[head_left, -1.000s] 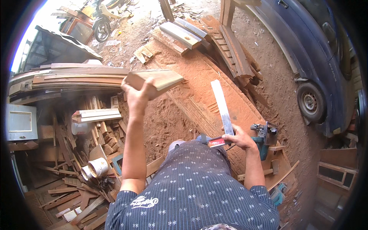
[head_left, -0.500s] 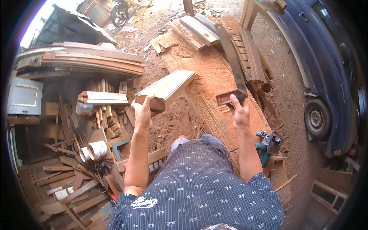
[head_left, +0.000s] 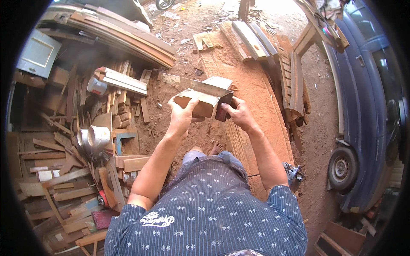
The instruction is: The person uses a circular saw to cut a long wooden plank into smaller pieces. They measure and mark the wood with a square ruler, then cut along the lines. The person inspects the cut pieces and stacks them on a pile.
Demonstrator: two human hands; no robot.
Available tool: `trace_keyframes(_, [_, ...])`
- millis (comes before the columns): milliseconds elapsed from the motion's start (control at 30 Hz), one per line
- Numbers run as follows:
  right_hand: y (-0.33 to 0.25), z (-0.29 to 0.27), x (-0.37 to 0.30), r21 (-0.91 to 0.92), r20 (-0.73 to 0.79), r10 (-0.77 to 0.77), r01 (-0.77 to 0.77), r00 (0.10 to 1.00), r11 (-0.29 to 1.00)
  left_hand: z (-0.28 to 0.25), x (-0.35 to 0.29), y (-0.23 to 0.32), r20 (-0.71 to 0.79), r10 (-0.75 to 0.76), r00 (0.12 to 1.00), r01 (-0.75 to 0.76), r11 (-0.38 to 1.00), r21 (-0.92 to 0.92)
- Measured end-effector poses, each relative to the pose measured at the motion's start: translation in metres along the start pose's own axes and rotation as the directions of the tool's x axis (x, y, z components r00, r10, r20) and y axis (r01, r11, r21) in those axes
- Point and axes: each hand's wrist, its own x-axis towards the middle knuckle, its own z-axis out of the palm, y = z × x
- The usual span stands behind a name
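My left hand [head_left: 181, 116] is closed around the near end of a short piece of wood [head_left: 200, 102], thumb on its cut end face. The wood has a pale top and points away from me. In my right hand [head_left: 244, 114] is a try square [head_left: 194, 84], gripped by its dark reddish stock. Its metal blade lies crosswise over the top of the wood, reaching left past it. The stock rests at the right side of the wood; whether it sits flush I cannot tell. Both hands are close together in front of me.
A plank covered with sawdust [head_left: 256, 111] lies just beyond, with stacked wood pieces [head_left: 252, 40] at its far end. A power tool [head_left: 293, 174] stands by my right arm. Scrap wood [head_left: 64, 170] and white buckets [head_left: 99, 137] fill the left. A dark blue vehicle [head_left: 363, 106] stands right.
The try square has swung over from the right and now lies across the wood. Both hands have come together, and the view has shifted.
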Motion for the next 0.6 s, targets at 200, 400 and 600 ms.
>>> trace_keyframes(200, [-0.011,-0.005,0.000,-0.035,0.026,0.077,-0.077,0.997,0.996,0.001,0.001,-0.003,-0.005,-0.012,1.000,0.011,0.998,-0.063])
trace_keyframes(400, [-0.004,-0.005,0.001,-0.031,0.009,0.063,-0.062,0.998,0.998,0.004,0.000,0.000,0.015,-0.014,1.000,0.015,0.996,-0.085])
trace_keyframes(600, [-0.009,-0.003,0.007,-0.102,0.009,0.076,-0.075,0.997,0.992,0.000,0.005,-0.004,0.011,0.023,1.000,-0.022,0.993,-0.114])
